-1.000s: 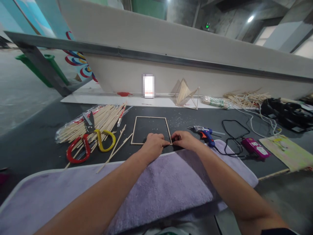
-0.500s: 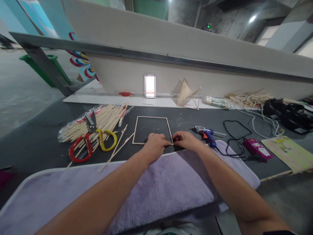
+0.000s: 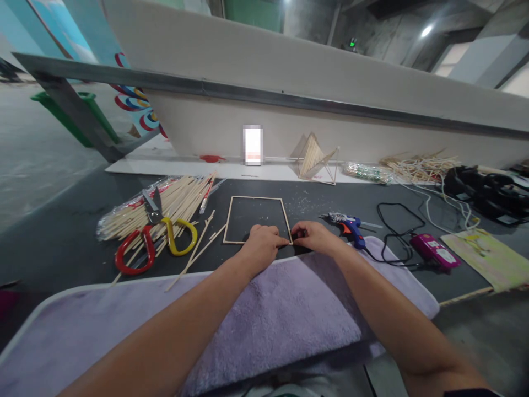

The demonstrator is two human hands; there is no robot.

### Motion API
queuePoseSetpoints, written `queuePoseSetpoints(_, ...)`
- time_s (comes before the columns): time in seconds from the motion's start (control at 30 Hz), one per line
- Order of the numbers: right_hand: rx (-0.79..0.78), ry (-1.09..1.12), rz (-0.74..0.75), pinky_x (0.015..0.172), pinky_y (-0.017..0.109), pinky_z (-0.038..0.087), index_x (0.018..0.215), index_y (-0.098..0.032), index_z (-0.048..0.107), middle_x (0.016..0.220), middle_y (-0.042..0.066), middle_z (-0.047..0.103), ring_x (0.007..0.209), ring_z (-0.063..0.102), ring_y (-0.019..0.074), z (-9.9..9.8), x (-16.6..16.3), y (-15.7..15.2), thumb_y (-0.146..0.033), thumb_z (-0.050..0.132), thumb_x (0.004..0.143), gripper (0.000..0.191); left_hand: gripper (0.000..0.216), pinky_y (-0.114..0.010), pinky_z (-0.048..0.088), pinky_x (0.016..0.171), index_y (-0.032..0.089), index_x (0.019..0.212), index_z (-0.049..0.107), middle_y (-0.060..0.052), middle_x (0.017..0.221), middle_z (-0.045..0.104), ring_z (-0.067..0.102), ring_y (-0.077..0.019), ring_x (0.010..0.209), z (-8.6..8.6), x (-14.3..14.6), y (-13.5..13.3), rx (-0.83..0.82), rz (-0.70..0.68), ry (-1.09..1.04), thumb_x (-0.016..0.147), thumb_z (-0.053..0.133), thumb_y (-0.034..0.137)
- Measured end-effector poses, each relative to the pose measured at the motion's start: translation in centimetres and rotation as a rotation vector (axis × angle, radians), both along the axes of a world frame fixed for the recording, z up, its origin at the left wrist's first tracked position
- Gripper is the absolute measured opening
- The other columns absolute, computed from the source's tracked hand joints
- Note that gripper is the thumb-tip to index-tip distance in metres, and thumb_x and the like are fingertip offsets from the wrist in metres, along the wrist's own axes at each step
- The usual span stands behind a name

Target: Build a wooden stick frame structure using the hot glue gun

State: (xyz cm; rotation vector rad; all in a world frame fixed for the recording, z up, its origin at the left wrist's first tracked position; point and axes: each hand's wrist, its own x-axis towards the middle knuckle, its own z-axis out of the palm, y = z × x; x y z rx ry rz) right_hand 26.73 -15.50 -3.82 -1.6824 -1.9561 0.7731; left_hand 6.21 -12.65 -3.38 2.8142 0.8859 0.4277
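A square frame of thin wooden sticks [image 3: 257,197] lies flat on the dark tabletop. Over its near side rests my left hand [image 3: 264,241], fingers curled, the thumb pressed at the near right corner. My right hand [image 3: 309,235] is closed on that same corner from the other side, its fingertips partly hidden. To the right, a blue hot glue gun [image 3: 352,227] lies with a glue stick at its back. Scissors with red and yellow handles [image 3: 155,242] sit at the left on a bundle of wooden sticks [image 3: 182,201]. Some loose sticks [image 3: 202,242] are between the scissors and the frame.
A purple towel [image 3: 285,314] covers the table's near edge. Behind stand a lit phone [image 3: 253,146] and a stick model [image 3: 313,157]. On the right are a magenta box [image 3: 435,252] with black cable, a painted board [image 3: 490,259], more sticks [image 3: 421,167] and black gear [image 3: 487,193].
Both hands hold their places at the frame's corner. The view has shifted very slightly; nothing else has visibly moved.
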Motion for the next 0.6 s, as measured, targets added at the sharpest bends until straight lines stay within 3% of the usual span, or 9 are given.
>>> queuePoseSetpoints(0.6,0.002,-0.028,-0.007,0.053,0.018,0.036,0.088,-0.020,0.066,0.068,-0.004,0.059,0.059,0.051,0.0084,0.12,-0.09,0.06,-0.017,0.064,0.065,0.024,0.029,-0.032,0.031,0.074,0.037,0.098,0.067,-0.001,0.081,0.060,0.054,-0.0138,0.077,-0.15,0.03,0.07,0.009,0.000,0.007,0.082,0.049,0.021)
